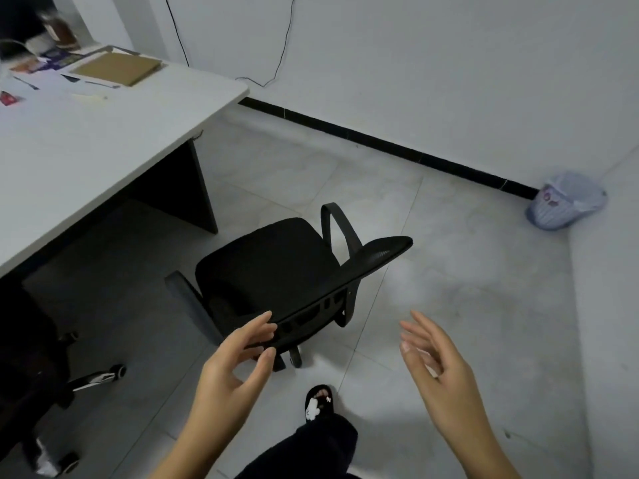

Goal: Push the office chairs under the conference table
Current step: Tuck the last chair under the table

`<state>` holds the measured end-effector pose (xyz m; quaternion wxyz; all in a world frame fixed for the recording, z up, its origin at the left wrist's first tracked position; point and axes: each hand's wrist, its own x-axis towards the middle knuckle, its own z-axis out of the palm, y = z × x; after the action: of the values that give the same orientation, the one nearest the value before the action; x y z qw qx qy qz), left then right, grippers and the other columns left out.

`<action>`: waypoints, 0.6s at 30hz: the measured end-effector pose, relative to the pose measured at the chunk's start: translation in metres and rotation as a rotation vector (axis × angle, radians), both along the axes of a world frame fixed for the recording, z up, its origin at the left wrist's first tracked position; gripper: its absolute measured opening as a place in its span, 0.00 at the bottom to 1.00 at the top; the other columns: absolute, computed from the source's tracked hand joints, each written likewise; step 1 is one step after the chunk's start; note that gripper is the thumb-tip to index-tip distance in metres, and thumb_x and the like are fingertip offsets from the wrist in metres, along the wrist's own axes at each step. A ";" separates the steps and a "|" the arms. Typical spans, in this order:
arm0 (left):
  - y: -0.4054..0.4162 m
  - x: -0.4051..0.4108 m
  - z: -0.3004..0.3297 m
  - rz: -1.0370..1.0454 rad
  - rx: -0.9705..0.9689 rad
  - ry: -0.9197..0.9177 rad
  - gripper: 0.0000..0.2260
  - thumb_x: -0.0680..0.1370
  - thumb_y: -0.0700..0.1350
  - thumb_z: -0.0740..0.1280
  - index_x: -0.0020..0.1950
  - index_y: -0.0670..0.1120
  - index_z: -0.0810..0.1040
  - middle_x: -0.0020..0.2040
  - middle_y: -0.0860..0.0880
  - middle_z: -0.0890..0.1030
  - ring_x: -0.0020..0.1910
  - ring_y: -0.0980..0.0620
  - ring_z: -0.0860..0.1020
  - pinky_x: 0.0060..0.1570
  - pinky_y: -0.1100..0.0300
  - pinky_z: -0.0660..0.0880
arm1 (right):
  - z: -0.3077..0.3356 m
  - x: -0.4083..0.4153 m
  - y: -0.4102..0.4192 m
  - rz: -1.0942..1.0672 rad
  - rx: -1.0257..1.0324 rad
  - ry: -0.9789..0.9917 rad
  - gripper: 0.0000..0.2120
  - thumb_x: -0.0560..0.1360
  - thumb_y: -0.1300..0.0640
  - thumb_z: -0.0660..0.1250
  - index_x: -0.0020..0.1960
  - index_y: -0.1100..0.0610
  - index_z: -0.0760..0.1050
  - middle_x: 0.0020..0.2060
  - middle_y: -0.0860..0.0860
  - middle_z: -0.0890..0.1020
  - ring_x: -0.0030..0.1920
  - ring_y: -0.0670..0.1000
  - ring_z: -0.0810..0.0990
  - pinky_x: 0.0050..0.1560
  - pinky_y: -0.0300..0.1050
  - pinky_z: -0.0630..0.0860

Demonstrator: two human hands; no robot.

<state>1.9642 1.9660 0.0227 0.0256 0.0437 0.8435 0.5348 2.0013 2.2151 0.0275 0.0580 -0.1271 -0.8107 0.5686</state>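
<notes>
- Fingers [266, 328] of left hand [235, 368] spread & lightly bent, tips at near end of the chair [273, 267] backrest top edge; thumb apart below it; can't tell if they touch the edge, nothing gripped.
- Right hand [439, 364] w/ fingers straight & fanned out, palm facing left, in the air right of the backrest, well apart from it, holding nothing.
- Chair: black, mesh back, out on the tiled floor [449, 271], near the table [103, 133] corner, not under it; seat faces the table, back turned toward the person. One armrest loop stands up on far right side, other armrest on left looks blurred.
- Table: white top, dark panel leg, far left. On its far end: brown flat box [117, 67], papers, small items, too blurred to name.
- 2nd chair [31, 368], dark, at left edge, partly under the table; caster base w/ white-trimmed leg shows.
- Bin [567, 202] far right, by the wall & black baseboard [380, 141]; pale liner bag in it, contents can't be made out.
- Thin black cable [287, 39] hangs on far wall.
- Person's foot in black slipper [320, 402] w/ white trim, dark trouser leg, near bottom centre.
</notes>
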 end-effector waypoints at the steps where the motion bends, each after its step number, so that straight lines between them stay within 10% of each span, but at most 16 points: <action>1: 0.007 -0.015 -0.001 0.007 -0.011 0.011 0.25 0.75 0.37 0.66 0.59 0.68 0.71 0.57 0.66 0.76 0.55 0.66 0.76 0.50 0.79 0.70 | 0.000 -0.014 0.009 0.011 0.005 0.003 0.18 0.70 0.47 0.64 0.58 0.35 0.66 0.56 0.30 0.73 0.55 0.35 0.76 0.56 0.25 0.70; 10: 0.040 -0.098 -0.020 -0.071 -0.311 -0.088 0.22 0.76 0.46 0.67 0.63 0.65 0.64 0.56 0.66 0.73 0.58 0.61 0.74 0.58 0.64 0.72 | -0.016 -0.134 0.061 0.283 0.163 -0.087 0.22 0.74 0.54 0.65 0.64 0.39 0.64 0.56 0.34 0.73 0.59 0.32 0.70 0.56 0.26 0.66; 18: 0.057 -0.113 -0.070 -0.215 -0.788 -0.328 0.23 0.78 0.52 0.61 0.72 0.55 0.61 0.71 0.54 0.68 0.69 0.54 0.66 0.66 0.60 0.65 | -0.089 -0.230 0.100 0.998 0.793 -0.047 0.25 0.75 0.44 0.57 0.70 0.47 0.62 0.68 0.44 0.69 0.69 0.45 0.65 0.71 0.38 0.45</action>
<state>1.8511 2.0234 -0.0477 0.2295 0.0325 0.9584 0.1665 1.7715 2.3147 -0.0614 -0.1891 0.2844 -0.9223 0.1810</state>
